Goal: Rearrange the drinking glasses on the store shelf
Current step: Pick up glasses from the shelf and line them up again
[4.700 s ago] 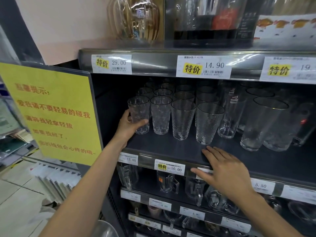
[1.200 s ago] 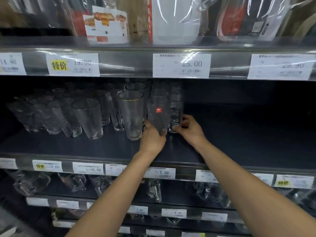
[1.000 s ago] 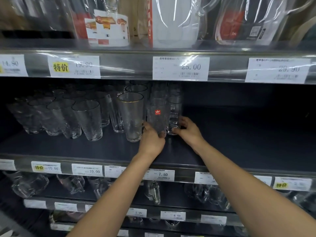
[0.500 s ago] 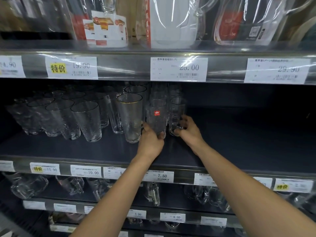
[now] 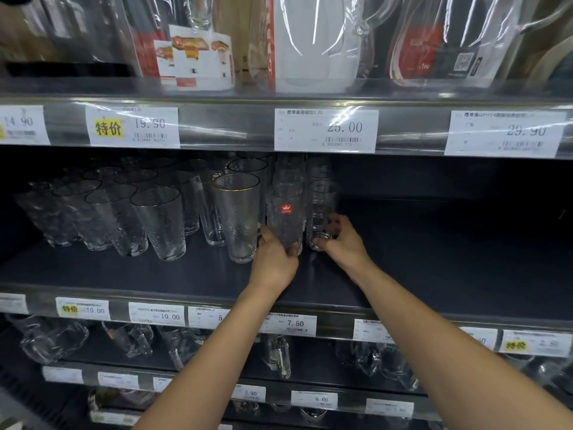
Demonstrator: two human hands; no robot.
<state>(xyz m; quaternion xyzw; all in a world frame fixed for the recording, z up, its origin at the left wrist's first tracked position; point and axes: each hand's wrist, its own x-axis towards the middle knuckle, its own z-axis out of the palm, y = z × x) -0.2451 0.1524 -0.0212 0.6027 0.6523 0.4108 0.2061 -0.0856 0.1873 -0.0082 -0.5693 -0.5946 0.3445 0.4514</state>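
A: Change since half a second ago?
B: Little. Left hand (image 5: 274, 263) stays closed round the base of the stickered glass (image 5: 285, 220); right hand (image 5: 342, 243) still cups the base of the plain glass (image 5: 319, 212), fingers curled on it. Both glasses stand upright on the dark shelf (image 5: 434, 259), just beside each other, right of the gold-rimmed glass (image 5: 240, 218).
A: Legible writing?
B: Red sticker, text too small. Tags above: 19.90 (image 5: 133, 127), 25.00 (image 5: 325, 130), 29.90 (image 5: 504, 133). Tags below: 10.00 (image 5: 156, 313), 7.50 (image 5: 290, 324).
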